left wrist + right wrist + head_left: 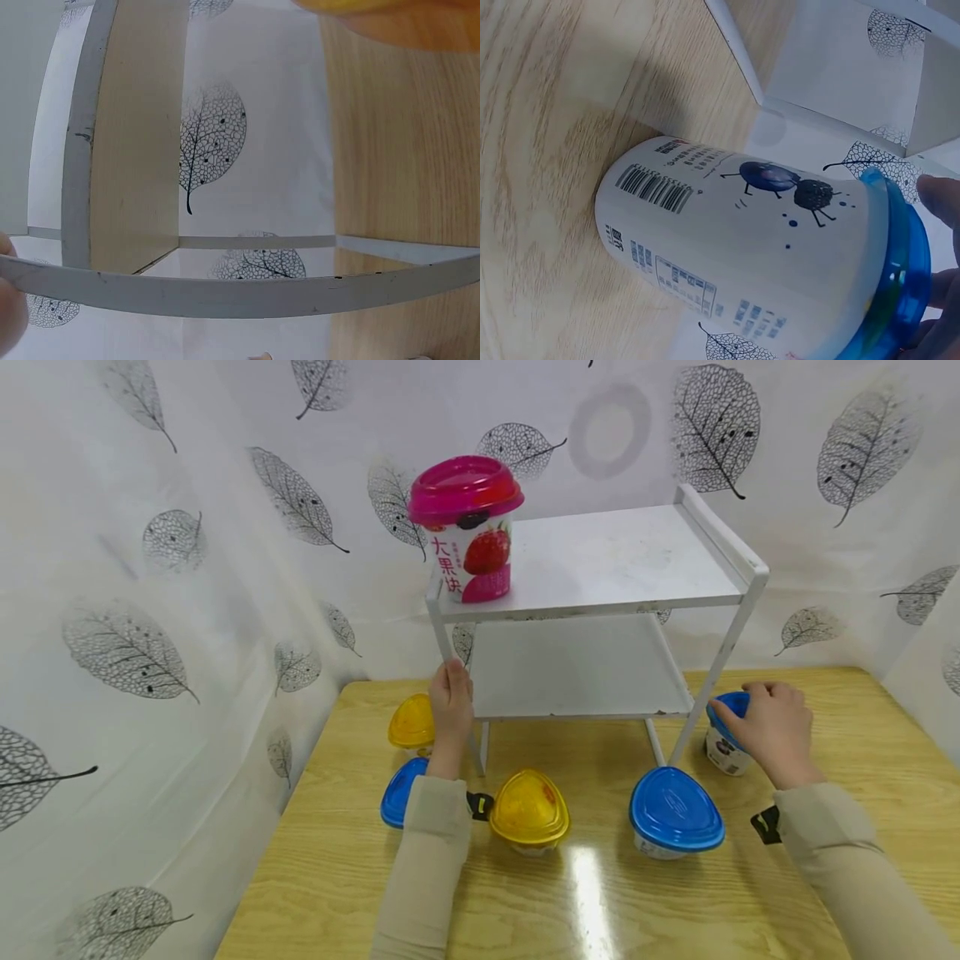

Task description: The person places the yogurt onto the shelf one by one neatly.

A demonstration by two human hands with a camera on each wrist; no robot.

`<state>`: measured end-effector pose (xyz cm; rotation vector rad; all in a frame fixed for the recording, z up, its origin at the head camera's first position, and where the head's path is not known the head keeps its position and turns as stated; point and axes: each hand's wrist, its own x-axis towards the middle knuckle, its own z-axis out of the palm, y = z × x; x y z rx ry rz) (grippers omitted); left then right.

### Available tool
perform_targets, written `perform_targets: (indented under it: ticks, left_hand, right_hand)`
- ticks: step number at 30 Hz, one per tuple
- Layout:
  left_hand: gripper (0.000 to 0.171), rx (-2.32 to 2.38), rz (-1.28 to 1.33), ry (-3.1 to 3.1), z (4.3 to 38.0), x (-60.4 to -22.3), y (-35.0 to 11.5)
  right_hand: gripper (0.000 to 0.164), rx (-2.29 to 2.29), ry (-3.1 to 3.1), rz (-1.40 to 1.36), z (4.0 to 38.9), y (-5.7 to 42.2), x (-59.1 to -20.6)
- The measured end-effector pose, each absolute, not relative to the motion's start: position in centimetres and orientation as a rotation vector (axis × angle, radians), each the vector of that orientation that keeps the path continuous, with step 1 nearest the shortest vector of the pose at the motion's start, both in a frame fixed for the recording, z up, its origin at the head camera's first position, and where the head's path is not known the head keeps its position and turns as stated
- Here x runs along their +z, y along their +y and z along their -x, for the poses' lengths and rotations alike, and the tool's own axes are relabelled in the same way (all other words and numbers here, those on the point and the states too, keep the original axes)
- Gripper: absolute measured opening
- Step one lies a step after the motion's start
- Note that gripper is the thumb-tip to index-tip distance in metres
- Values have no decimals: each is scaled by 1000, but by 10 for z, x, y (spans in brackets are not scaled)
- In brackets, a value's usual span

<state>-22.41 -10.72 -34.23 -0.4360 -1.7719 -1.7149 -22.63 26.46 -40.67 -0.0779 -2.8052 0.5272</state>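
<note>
My left hand (pixel 452 697) grips the left front post of a white two-tier shelf (pixel 622 560), just under the top board. In the left wrist view the post (pixel 225 298) runs across the lower part, with a fingertip at the left edge. On the right, my right hand (pixel 778 731) holds a white yogurt cup (pixel 726 753) by its blue lid, thumb and fingers around the rim. The right wrist view shows this cup (pixel 742 240) with a barcode and cartoon berries, its base at the tabletop. A pink-lidded yogurt cup (pixel 471 531) stands on the shelf's top board at the left.
In front of the shelf stand a yellow-lidded cup (pixel 530 808) and a blue-lidded cup (pixel 675 810). Left of it are another yellow-lidded cup (pixel 411 722) and a blue-lidded one (pixel 399 793), partly behind my left arm. A leaf-patterned curtain (pixel 225 610) surrounds the wooden table (pixel 322 877).
</note>
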Motion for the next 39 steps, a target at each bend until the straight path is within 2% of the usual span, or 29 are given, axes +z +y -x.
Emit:
perform_targets:
  ticks: [13, 25, 30, 36, 39]
  left_hand:
    - [54, -1698, 418, -1776, 227, -344, -108]
    - [53, -1707, 410, -1782, 226, -342, -107]
    - [53, -1700, 416, -1787, 226, -342, -107]
    - [53, -1700, 418, -1787, 225, -343, -107]
    - [53, -1705, 414, -1788, 225, -343, -107]
  right_hand:
    - [44, 576, -2836, -55, 226, 268, -400]
    - [39, 653, -2884, -219, 227, 275, -401]
    - [45, 701, -2800, -67, 221, 274, -403]
    - [71, 512, -2798, 135, 218, 272, -406]
    - [79, 448, -2816, 163, 217, 271, -407]
